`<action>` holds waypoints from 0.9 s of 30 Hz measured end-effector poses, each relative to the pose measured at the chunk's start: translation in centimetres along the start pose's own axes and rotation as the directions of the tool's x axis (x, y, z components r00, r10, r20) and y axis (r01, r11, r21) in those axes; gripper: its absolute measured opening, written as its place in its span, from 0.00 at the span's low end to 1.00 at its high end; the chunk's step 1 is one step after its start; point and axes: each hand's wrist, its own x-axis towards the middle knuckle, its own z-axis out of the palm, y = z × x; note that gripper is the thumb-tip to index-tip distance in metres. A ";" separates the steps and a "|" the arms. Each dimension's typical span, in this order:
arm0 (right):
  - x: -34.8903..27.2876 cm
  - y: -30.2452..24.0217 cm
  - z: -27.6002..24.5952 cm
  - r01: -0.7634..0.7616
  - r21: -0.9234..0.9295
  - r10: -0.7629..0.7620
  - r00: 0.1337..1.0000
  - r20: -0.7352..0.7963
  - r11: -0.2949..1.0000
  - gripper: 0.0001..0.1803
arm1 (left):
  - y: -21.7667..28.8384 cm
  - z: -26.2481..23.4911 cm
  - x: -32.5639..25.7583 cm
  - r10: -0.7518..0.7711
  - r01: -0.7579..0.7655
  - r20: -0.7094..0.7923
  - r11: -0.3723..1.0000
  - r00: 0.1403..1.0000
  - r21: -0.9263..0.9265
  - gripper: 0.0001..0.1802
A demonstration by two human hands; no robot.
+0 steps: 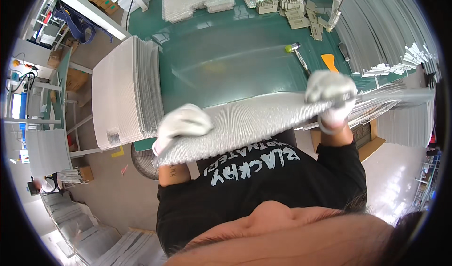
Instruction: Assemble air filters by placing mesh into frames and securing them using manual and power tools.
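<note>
I hold a long stack of white corrugated plastic sheets [249,124] flat across my front, at the near edge of the green table [226,58]. My left hand [181,124], in a white glove, grips the stack's left end from above. At the stack's right end, my right hand [332,96], gloved too, is clamped over the sheet edges. The far ends of thin white strips [386,101] stick out past my right hand.
A tall pile of white corrugated sheets [125,91] stands at the table's left edge. A mallet with a green head [296,54], an orange scraper [329,62], cardboard pieces [296,11] and more sheet stacks [197,0] lie further back. Grey panels [381,25] lean at the right.
</note>
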 end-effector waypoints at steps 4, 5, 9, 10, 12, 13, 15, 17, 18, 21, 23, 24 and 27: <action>-2.3 -0.5 -1.3 0.013 0.122 -0.048 0.957 0.287 0.992 0.20 | -2.3 1.5 -4.6 -0.562 0.491 0.018 0.739 0.827 0.461 0.22; -1.5 -1.3 -1.9 0.055 0.152 -0.113 0.906 0.408 0.987 0.23 | -4.1 1.8 -5.2 -0.539 0.464 -0.018 0.707 0.842 0.534 0.22; -2.9 -2.4 -1.4 0.019 0.046 -0.035 0.928 0.372 0.999 0.24 | -5.6 0.3 -5.1 -0.621 0.491 0.038 0.654 0.783 0.575 0.21; -3.3 -1.9 -0.9 0.048 0.058 -0.062 0.957 0.282 0.997 0.25 | -5.8 0.0 -5.1 -0.702 0.493 0.019 0.518 0.711 0.699 0.21; -2.5 -1.8 -0.4 0.005 0.021 -0.010 0.979 0.205 1.000 0.25 | -5.0 -0.1 -4.8 -0.781 0.477 -0.031 0.350 0.624 0.806 0.20; -2.5 -1.0 -0.3 0.007 0.034 -0.014 0.978 0.206 0.999 0.25 | -3.9 -0.2 -4.7 -0.703 0.479 -0.003 0.482 0.711 0.734 0.19; -1.8 0.1 -0.2 -0.039 0.028 0.040 0.998 -0.039 0.999 0.19 | -1.4 -0.1 -2.3 -0.596 0.440 0.036 0.632 0.802 0.638 0.18; -0.3 1.6 -0.5 -0.044 -0.013 0.044 0.998 -0.049 0.999 0.21 | 2.9 1.0 1.2 -0.260 0.256 -0.234 0.965 0.937 -0.050 0.14; 0.9 2.0 0.1 -0.059 -0.024 0.056 0.994 -0.094 0.998 0.21 | 3.3 0.7 2.4 -0.027 0.030 -0.274 1.000 0.961 0.007 0.13; 1.6 3.9 -1.3 -0.101 -0.026 0.094 0.978 -0.189 0.995 0.12 | 2.6 0.7 4.8 0.275 -0.121 -0.471 0.936 0.838 0.331 0.11; 2.4 4.8 0.0 -0.073 -0.250 -0.028 0.926 -0.377 0.965 0.24 | 1.2 0.2 4.4 0.295 -0.081 -0.587 0.929 0.754 0.362 0.10; 3.3 4.5 1.1 0.056 -0.151 -0.111 0.913 -0.393 0.987 0.44 | 1.3 0.1 4.1 0.268 -0.064 -0.563 0.933 0.782 0.355 0.08; 4.3 3.9 2.6 0.081 -0.232 -0.180 0.877 -0.446 0.969 0.51 | 0.6 0.0 3.9 0.282 -0.037 -0.607 0.923 0.743 0.383 0.09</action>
